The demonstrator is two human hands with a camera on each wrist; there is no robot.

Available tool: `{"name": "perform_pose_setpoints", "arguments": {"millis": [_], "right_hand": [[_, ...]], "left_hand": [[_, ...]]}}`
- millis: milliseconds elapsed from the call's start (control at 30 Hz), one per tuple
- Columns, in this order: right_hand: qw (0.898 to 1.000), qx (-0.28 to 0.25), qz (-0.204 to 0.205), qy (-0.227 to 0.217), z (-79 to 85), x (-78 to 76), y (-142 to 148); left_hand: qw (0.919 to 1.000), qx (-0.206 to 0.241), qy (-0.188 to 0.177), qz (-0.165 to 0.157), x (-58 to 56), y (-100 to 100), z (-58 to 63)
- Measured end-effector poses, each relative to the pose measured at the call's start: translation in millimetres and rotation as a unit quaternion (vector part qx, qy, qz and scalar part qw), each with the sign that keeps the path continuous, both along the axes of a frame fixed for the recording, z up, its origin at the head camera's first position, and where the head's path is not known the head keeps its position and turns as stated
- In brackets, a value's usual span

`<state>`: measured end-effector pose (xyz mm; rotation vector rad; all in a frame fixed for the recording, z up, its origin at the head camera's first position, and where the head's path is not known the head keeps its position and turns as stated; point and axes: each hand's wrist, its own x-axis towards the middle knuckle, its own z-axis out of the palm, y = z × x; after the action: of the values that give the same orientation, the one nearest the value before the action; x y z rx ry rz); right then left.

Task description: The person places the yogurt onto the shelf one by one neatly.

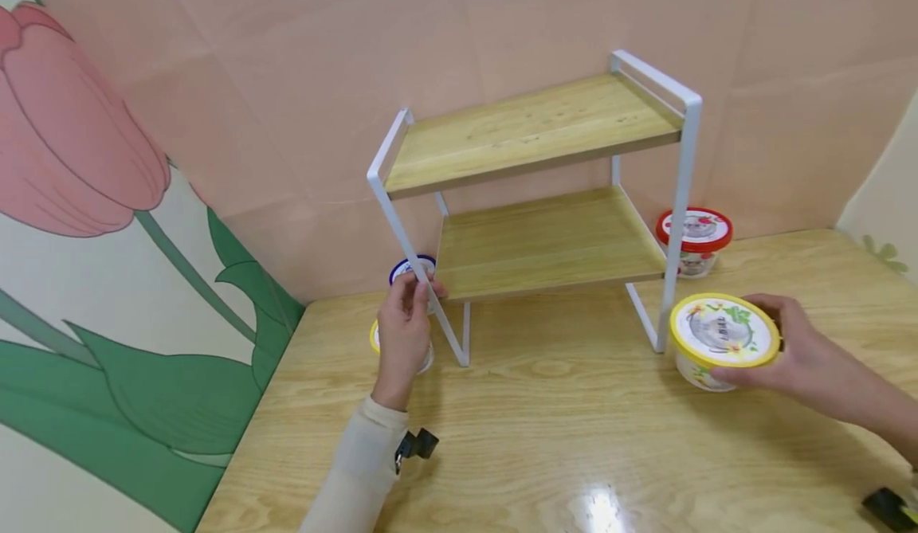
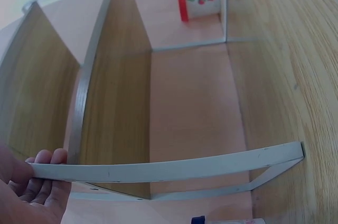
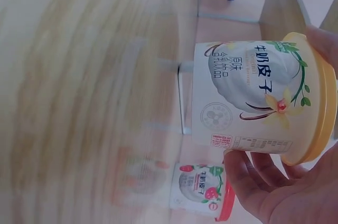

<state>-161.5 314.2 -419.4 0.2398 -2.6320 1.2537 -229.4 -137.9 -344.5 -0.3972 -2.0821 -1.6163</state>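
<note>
A two-tier shelf rack (image 1: 545,238) with wooden boards and a white metal frame stands on the table. My left hand (image 1: 405,334) grips its left front post; in the left wrist view, the fingers (image 2: 58,156) and thumb close round the white bar. To the right of the rack, my right hand (image 1: 796,358) holds a yellow-lidded tub (image 1: 724,334) by its side, upright and raised off the table. Printed on the tub's wall (image 3: 248,86) are a vanilla flower and Chinese lettering.
A red-lidded tub (image 1: 694,234) stands behind the rack's right side. By the left side are a blue-lidded tub (image 1: 414,265) and another yellow-lidded tub (image 1: 374,337), both partly hidden by my left hand or the post. A peach-coloured backdrop (image 1: 287,119) rises behind the table (image 1: 545,437).
</note>
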Motion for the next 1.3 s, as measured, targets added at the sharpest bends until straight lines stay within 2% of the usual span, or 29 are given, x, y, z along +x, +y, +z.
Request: {"name": "perform_pose_setpoints", "arguments": {"millis": [333,533,767,933,1300], "right_hand": [[1.000,0.002,0.014,0.015,-1.6,4.8,-9],[1.000,0.003,0.024,-0.001,-1.4,7.9,-18],[0.999,-0.010,0.045,0.012,-4.1,9.6,-32],[0.998,-0.009,0.056,-0.002,-4.8,13.9,-43],[0.999,0.004,0.046,0.002,-9.2,19.6,-57]], "left_hand": [[1.0000,0.000,0.001,-0.002,-0.8,2,0.7],[1.0000,0.000,0.003,-0.002,-0.9,2,0.2],[0.9999,-0.005,0.012,-0.001,-1.2,1,0.4],[0.9999,-0.006,0.011,-0.002,-0.3,3,0.7],[0.9998,-0.002,0.019,-0.010,-0.9,7,0.7]]}}
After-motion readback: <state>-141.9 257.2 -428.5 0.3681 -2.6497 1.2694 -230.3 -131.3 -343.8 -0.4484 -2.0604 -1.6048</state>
